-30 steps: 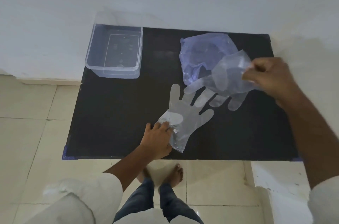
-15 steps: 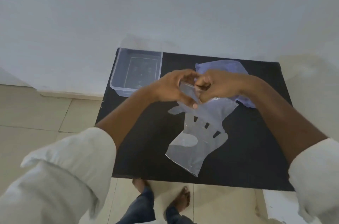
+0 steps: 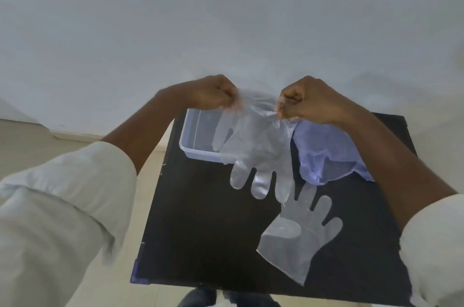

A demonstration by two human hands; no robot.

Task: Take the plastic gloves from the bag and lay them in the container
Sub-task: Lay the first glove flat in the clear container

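At the far left of the black rectangular worktop stands the clear rectangular plastic container. What shows of its inside looks empty, though the glove hanging in front hides part of it, so by this view no glove is laid in it yet.

Just above it, the left hand is a closed fist, its grip pinched on one corner of the cuff of a thin transparent plastic glove. That glove hangs in the air with its fingers pointing down, in front of the container's right part and clear of the worktop. The right hand is closed too, its grip pinching the opposite corner of the same cuff, so the glove is stretched open between both hands.

Further right, under the right forearm, lies the crumpled pale blue plastic bag; whether more gloves are inside cannot be told. Nearer the person, a second transparent plastic glove lies flat on the worktop, fingers pointing away, well apart from the container.

As a judgement, the task is about midway: two gloves are out of the bag, one is held near the container and ready to be lowered in, the other waits to be picked up.
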